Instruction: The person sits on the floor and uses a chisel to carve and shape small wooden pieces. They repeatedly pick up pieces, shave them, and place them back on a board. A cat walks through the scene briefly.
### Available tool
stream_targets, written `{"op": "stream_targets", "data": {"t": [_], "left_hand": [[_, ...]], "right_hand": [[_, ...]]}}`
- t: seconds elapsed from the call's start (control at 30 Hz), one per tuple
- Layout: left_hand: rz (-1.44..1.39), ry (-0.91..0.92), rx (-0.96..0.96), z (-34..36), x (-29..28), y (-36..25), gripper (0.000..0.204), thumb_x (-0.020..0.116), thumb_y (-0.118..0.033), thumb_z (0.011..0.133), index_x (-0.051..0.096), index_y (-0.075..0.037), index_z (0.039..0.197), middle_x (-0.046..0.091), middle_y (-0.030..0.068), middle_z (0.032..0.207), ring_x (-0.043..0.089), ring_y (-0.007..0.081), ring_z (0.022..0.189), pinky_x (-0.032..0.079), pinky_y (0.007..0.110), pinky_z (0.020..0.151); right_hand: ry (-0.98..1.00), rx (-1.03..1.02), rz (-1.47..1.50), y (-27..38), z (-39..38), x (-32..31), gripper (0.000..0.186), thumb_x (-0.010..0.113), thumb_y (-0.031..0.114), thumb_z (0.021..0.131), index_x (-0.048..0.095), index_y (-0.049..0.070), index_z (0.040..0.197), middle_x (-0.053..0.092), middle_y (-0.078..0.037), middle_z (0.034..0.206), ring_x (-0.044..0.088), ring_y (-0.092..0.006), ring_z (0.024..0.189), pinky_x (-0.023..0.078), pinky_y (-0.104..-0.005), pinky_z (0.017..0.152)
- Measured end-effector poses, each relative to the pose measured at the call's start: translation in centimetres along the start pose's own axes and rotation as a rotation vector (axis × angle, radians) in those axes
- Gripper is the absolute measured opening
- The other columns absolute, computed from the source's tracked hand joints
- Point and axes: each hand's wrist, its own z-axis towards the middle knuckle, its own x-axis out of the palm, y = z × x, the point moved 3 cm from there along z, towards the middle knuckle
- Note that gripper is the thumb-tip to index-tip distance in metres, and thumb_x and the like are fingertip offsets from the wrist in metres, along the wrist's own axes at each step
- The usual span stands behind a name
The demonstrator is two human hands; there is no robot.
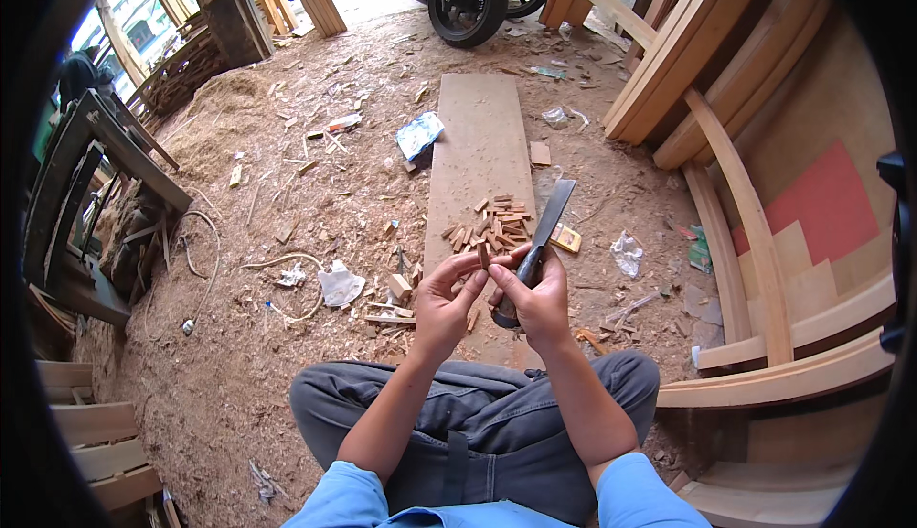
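Note:
Sitting cross-legged, I hold both hands close together over the near end of a long board [475,136]. My left hand [444,310] is closed on a small brown wood block [483,256], pinched upright at the fingertips. My right hand [544,301] is wrapped around a chisel [556,211] with a dark handle, its flat blade pointing up and away. The right thumb and fingertips also reach the block's lower end. Just beyond my hands, a loose pile of small wood blocks [492,226] lies on the board.
Wood shavings and scraps cover the floor [239,280]. A small yellow box [566,238] lies right of the pile. A blue-white packet [418,134] touches the board's left edge. Long timbers [755,60] lean at the right, and a dark frame [105,165] stands left. A motorcycle wheel [466,7] is beyond.

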Motion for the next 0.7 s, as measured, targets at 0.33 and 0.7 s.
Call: {"op": "stream_targets", "data": {"t": [0.33, 0.7], "left_hand": [[-0.033, -0.184, 0.149, -0.3, -1.2, -4.2, 0.019, 0.063, -0.008, 0.097, 0.061, 0.001, 0.114, 0.068, 0.0105, 0.108, 0.066, 0.0151, 0.098, 0.059, 0.03, 0.08], [-0.062, -0.315, 0.21, -0.6, -3.6, -6.2, 0.027, 0.065, -0.002, 0.094, 0.066, 0.0, 0.121, 0.067, 0.0087, 0.111, 0.064, 0.0136, 0.102, 0.06, 0.027, 0.078]], "right_hand": [[0.366, 0.205, -0.015, 0.4, -1.8, 1.5, 0.045, 0.058, 0.004, 0.095, 0.041, 0.001, 0.136, 0.06, -0.008, 0.1, 0.066, -0.0172, 0.087, 0.054, -0.0318, 0.083], [0.447, 0.075, -0.458, 3.9, -4.8, 4.0, 0.074, 0.058, 0.005, 0.093, 0.023, 0.01, 0.158, 0.061, -0.006, 0.075, 0.056, -0.0117, 0.06, 0.049, -0.0287, 0.061]]}}
